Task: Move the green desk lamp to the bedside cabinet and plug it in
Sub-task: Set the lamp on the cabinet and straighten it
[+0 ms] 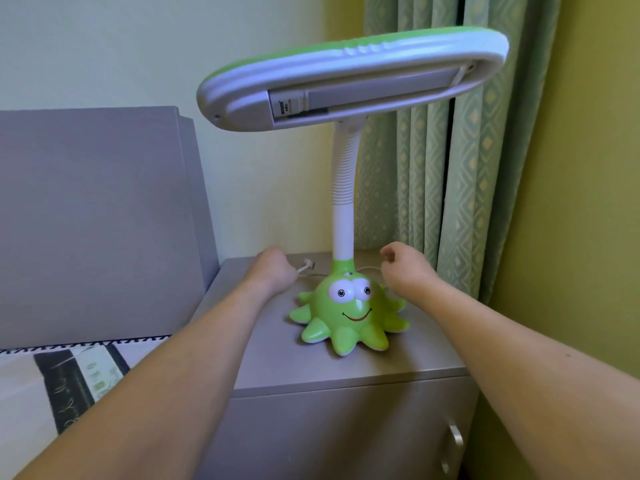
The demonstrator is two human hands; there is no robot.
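Note:
The green desk lamp (348,315) stands upright on the grey bedside cabinet (346,372). Its base is an octopus shape with a face, its neck is white and ribbed, and its long head tilts overhead. My left hand (270,270) reaches behind the base on the left, closed on a white cord (306,265) whose short end sticks out beside the fist. My right hand (403,268) is behind the base on the right, fingers curled and pinching the thin white cord (369,269) that runs from the lamp. The plug is not visible.
A grey headboard (93,216) and a bed with a patterned cover (69,382) lie to the left of the cabinet. A green patterned curtain (450,188) hangs behind it on the right. The cabinet front has a metal handle (453,441).

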